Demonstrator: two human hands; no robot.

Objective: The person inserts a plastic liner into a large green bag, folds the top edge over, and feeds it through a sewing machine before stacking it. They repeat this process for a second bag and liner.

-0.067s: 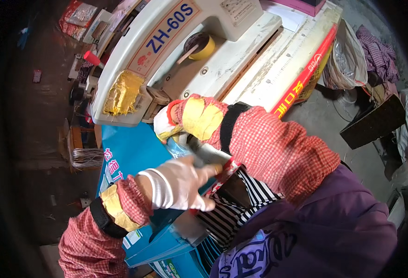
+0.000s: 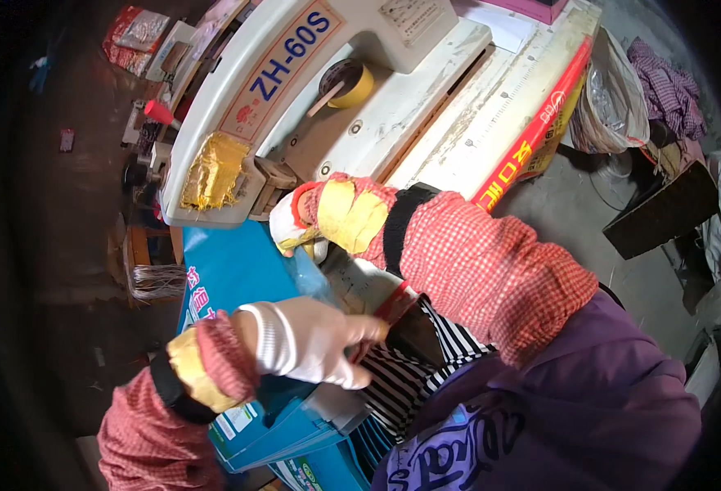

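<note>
Left of centre, the blue sheet (image 2: 233,254) runs lengthwise down from the white machine (image 2: 205,131); the left hand (image 2: 313,340) hangs over it, thumb and finger apart; the right hand (image 2: 287,225), nearer its top, I can't read.

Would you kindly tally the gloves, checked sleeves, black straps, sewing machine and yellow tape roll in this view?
White gloves: 2, on the left hand and right hand
Red-checked sleeves: 2
Black straps: 2, one on each sleeve
Sewing machine: 1
Yellow tape roll: 1
Total: 8
</note>
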